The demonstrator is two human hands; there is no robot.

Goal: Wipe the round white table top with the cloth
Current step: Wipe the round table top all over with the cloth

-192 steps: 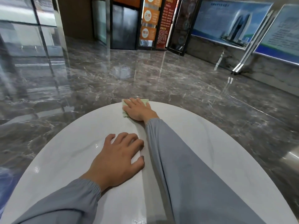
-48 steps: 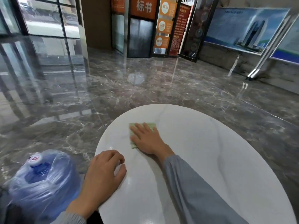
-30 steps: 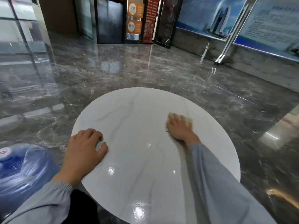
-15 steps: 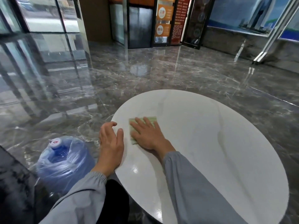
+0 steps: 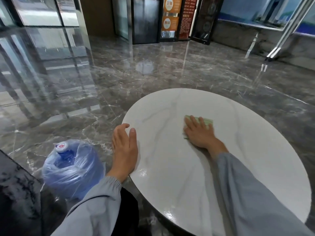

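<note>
On the floor by the left edge of the counter (image 5: 170, 176) stands a capped blue water jug (image 5: 71, 169) in plastic wrap; how full it is cannot be told. The left hand (image 5: 124, 147) rests relaxed on that edge, holding nothing. Towards the far edge, the right hand (image 5: 199, 133) presses flat-fingered on the green cloth (image 5: 208, 121), which is probably soft and light and best steered under a flat palm.

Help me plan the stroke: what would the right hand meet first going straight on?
Likely nothing: ahead of the right hand and cloth lies only bare table, up to its far rim.
</note>
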